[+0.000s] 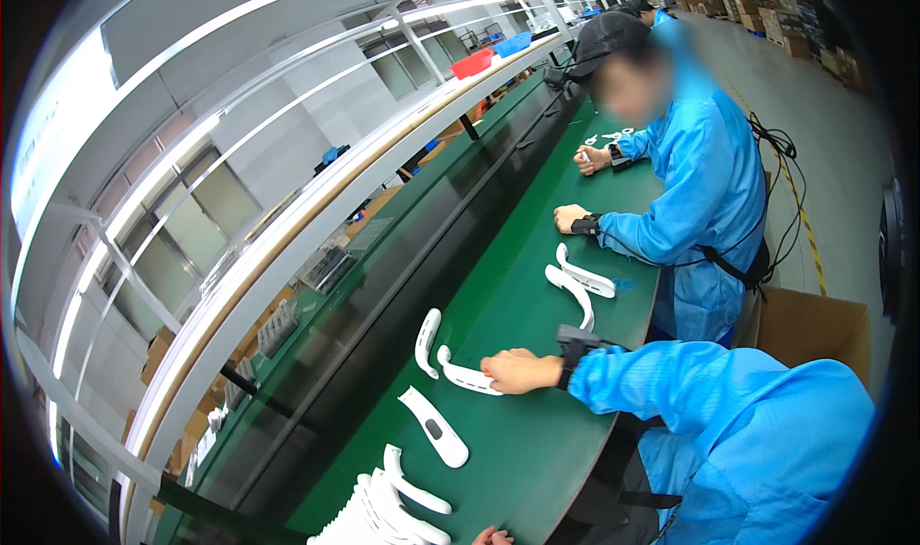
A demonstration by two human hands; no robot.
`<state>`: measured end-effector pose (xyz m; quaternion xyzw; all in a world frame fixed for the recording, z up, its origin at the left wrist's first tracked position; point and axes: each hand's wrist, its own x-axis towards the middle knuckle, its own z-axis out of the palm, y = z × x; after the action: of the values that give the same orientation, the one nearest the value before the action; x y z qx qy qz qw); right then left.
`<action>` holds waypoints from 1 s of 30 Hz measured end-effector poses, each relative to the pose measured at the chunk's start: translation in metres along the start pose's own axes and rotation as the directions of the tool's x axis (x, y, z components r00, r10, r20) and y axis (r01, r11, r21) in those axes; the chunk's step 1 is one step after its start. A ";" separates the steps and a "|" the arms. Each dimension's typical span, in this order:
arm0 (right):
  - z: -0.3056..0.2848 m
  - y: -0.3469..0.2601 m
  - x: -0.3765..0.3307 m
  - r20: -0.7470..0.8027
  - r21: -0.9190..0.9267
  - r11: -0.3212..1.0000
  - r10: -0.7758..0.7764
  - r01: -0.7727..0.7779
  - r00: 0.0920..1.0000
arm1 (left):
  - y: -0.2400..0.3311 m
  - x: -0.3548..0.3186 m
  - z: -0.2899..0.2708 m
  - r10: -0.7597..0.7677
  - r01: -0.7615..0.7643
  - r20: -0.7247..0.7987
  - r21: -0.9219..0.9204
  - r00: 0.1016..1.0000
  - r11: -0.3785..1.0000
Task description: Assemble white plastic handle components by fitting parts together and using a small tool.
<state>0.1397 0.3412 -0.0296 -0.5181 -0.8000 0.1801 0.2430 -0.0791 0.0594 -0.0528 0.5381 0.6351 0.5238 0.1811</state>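
A stack of white curved plastic shells (379,518) lay on the green counter (537,449) at the bottom of the view, nearer the counter's left edge than its right edge. The shells were long, narrow and bowed like arms, glossy, overlapping one another in a close fan, and the picture's lower rim cut off part of the pile. The slim curved shell (414,487) on the pile's far side rested against its neighbours with its rounded tip pointing toward the right edge. Just beyond, apart from the pile, a broader white plastic shell with a dark oval slot (434,428) lay flat and slanted across the counter.
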 end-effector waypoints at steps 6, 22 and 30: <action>0.020 0.007 0.025 -0.178 0.174 0.982 0.104 -0.073 0.979 | -0.001 -0.005 -0.003 -0.050 0.049 -0.006 -0.109 0.999 0.993; -0.095 0.027 -0.112 0.328 0.748 0.635 -0.100 -0.194 0.939 | -0.002 -0.003 -0.006 -0.059 0.072 0.107 -0.130 0.993 0.989; -0.058 -0.005 -0.113 0.604 0.747 0.627 -0.500 -0.221 0.620 | 0.028 0.003 -0.004 0.012 0.262 0.599 -0.368 0.801 0.892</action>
<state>0.2087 0.2383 -0.0021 -0.1619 -0.7089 0.6811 0.0865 -0.0697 0.0563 -0.0264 0.5744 0.4502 0.4462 0.5179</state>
